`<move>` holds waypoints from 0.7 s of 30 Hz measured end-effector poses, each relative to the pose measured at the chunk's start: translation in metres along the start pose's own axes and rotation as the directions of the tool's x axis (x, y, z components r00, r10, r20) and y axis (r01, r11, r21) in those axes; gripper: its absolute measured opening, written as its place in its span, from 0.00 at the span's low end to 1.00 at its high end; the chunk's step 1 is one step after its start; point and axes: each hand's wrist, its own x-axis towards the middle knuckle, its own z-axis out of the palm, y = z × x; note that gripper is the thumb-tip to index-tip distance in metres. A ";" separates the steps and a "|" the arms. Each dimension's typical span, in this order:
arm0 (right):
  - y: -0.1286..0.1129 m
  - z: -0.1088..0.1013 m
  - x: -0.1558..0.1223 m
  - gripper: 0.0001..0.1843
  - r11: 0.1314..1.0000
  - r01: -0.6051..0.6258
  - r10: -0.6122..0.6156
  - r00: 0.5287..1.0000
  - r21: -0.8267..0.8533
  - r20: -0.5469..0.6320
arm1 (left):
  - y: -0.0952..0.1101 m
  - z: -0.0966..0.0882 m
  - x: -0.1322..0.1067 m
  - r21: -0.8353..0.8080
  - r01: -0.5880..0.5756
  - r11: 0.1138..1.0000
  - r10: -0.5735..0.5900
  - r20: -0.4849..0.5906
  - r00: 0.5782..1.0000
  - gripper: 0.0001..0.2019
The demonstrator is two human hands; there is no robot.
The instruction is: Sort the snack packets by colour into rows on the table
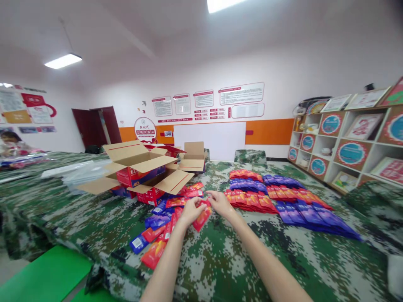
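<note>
My left hand (191, 211) is closed on a red packet (202, 219) that hangs tilted over the table. At the packet's upper edge, my right hand (218, 203) has its fingers bent in a pinch; whether a bit of the packet lies between them is too small to make out. Loose red packets (155, 252) and blue packets (138, 243) lie scattered to the left of my left hand. Right of my right hand, overlapping rows of red packets (252, 201) and blue packets (315, 218) are laid out on the table.
Open cardboard boxes (143, 174) stand at the left behind the loose packets. Clear plastic sheets (78, 174) lie farther left on the camouflage tablecloth (220, 264). A person (12, 144) sits at the far left. Shelves (355, 147) line the right side; a green stool (47, 272) is at lower left.
</note>
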 end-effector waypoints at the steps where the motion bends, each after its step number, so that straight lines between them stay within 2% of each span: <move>1: 0.008 -0.006 -0.005 0.19 0.998 -0.045 0.045 0.999 0.036 -0.020 | 0.003 0.013 0.002 -0.082 0.037 0.996 -0.037 0.013 0.999 0.14; 5: 0.043 -0.020 -0.029 0.13 0.972 -0.175 0.183 0.982 0.156 -0.038 | 0.012 0.062 0.003 -0.325 0.165 0.931 -0.151 0.066 0.986 0.16; 9: 0.066 -0.030 -0.053 0.13 0.962 -0.198 0.216 0.973 0.186 -0.082 | 0.017 0.096 0.000 -0.390 0.210 0.897 -0.197 0.074 0.978 0.17; 12: 0.074 -0.030 -0.067 0.14 0.917 -0.242 0.292 0.948 0.316 -0.123 | 0.015 0.114 -0.002 -0.462 0.243 0.853 -0.210 0.121 0.970 0.18; 15: 0.081 -0.023 -0.075 0.17 0.786 -0.294 0.412 0.905 0.544 -0.106 | 0.007 0.129 -0.004 -0.588 0.259 0.767 -0.198 0.168 0.966 0.19; 17: 0.085 -0.020 -0.077 0.18 0.710 -0.313 0.470 0.878 0.631 -0.094 | 0.003 0.137 -0.004 -0.632 0.263 0.729 -0.215 0.154 0.964 0.20; 21: 0.091 -0.023 -0.077 0.17 0.719 -0.339 0.473 0.879 0.606 -0.069 | 0.002 0.144 -0.003 -0.607 0.289 0.741 -0.282 0.109 0.953 0.22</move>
